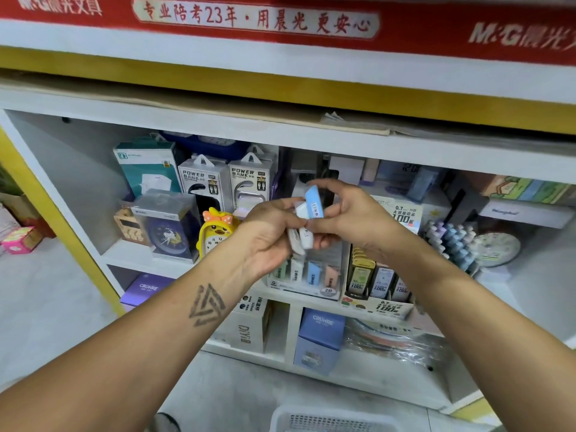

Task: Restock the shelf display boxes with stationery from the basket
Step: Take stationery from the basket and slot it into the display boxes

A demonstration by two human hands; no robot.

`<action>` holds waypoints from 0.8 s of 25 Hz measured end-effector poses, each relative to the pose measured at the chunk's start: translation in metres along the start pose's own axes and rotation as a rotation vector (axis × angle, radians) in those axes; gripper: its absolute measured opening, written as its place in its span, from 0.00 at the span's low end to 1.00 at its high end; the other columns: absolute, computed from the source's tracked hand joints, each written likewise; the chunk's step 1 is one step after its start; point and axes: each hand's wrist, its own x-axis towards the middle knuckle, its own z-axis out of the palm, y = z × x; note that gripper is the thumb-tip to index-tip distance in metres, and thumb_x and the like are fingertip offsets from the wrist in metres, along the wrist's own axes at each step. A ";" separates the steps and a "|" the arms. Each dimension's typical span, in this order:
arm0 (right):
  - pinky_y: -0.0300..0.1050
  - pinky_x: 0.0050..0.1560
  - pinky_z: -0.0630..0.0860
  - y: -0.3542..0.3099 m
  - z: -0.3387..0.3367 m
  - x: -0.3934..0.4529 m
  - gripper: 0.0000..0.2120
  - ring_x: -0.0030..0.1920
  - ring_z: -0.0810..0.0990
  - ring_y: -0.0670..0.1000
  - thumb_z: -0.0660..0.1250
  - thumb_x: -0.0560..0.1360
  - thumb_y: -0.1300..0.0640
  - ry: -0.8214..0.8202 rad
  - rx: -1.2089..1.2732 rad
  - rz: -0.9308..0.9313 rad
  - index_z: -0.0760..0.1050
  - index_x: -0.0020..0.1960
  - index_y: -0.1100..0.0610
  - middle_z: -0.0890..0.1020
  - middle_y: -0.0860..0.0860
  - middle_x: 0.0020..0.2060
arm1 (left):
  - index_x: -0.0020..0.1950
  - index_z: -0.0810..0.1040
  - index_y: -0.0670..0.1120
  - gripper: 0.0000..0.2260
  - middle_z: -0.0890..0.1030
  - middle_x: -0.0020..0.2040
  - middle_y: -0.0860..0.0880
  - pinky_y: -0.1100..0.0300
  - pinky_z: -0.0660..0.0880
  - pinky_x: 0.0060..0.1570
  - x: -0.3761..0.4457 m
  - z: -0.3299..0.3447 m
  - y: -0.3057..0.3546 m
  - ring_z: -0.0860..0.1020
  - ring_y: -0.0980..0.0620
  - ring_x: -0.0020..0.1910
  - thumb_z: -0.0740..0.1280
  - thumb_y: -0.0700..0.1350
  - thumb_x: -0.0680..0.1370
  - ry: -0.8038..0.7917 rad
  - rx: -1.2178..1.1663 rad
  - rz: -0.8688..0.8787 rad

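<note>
Two bare forearms reach forward and upward from the bottom corners, meeting at centre. The left forearm carries a triangular tattoo near the wrist. The left hand (268,235) is curled, palm toward the viewer, gripping something small. The right hand (349,213) faces it, thumb and fingers pinching together, fingertips nearly touching the left hand's.

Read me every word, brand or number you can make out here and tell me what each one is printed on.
"M&G": red banner.
"23": same banner; the Chinese slogan around it is readable.
"POWER BANK": two white boxes.
"CRUHRE": purple box and blue box.
"2B": eraser display box.
"0.7", "HB", "100": lead refill box.
"DIY": white carton.
Held packets' labels: too small.
</note>
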 end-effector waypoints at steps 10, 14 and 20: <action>0.35 0.42 0.77 0.008 -0.019 0.003 0.05 0.40 0.84 0.43 0.70 0.79 0.59 0.143 -0.164 -0.126 0.76 0.53 0.53 0.88 0.49 0.41 | 0.58 0.72 0.38 0.13 0.77 0.38 0.39 0.57 0.74 0.29 0.008 -0.001 -0.005 0.76 0.47 0.30 0.53 0.28 0.79 0.401 0.291 -0.035; 0.37 0.36 0.77 0.009 -0.021 0.005 0.05 0.30 0.78 0.43 0.77 0.73 0.61 0.205 -0.119 -0.083 0.83 0.47 0.56 0.82 0.47 0.30 | 0.50 0.77 0.39 0.07 0.75 0.31 0.44 0.65 0.63 0.20 0.009 -0.006 -0.006 0.69 0.52 0.21 0.70 0.42 0.77 0.374 0.489 -0.045; 0.41 0.35 0.77 0.007 -0.032 0.005 0.04 0.31 0.79 0.44 0.74 0.74 0.55 0.094 -0.486 0.025 0.82 0.41 0.53 0.84 0.47 0.31 | 0.56 0.82 0.49 0.13 0.82 0.57 0.50 0.63 0.75 0.49 0.017 -0.022 -0.014 0.80 0.51 0.53 0.76 0.45 0.72 0.267 1.469 0.231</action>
